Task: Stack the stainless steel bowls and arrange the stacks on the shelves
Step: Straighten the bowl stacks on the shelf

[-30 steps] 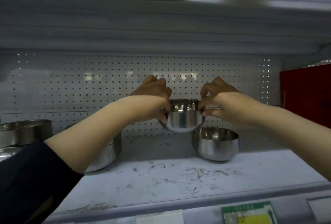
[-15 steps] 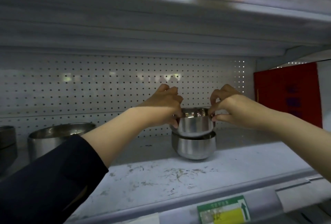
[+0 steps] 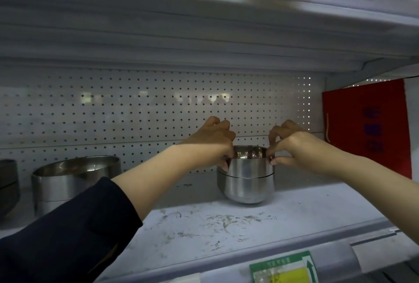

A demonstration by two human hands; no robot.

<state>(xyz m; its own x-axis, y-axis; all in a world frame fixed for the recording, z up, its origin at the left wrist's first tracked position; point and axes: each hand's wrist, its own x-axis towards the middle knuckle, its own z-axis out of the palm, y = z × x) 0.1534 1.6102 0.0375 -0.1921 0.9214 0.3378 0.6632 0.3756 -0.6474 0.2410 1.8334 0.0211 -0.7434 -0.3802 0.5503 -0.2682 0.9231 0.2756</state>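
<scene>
Two small stainless steel bowls stand nested on the white shelf (image 3: pixel 260 226). The upper bowl (image 3: pixel 248 166) sits inside the lower bowl (image 3: pixel 246 189). My left hand (image 3: pixel 212 144) pinches the upper bowl's left rim. My right hand (image 3: pixel 292 146) pinches its right rim with thumb and fingers curled. Part of the rim is hidden behind both hands.
A larger steel bowl stack (image 3: pixel 72 180) stands at the left, and another dark bowl (image 3: pixel 8 183) is at the far left edge. A red panel (image 3: pixel 367 128) closes the right end. The pegboard back wall (image 3: pixel 147 112) and the shelf above limit the room.
The held bowl has come down from above and beside the second bowl into it, so the two now nest. Both hands stay on its rim.
</scene>
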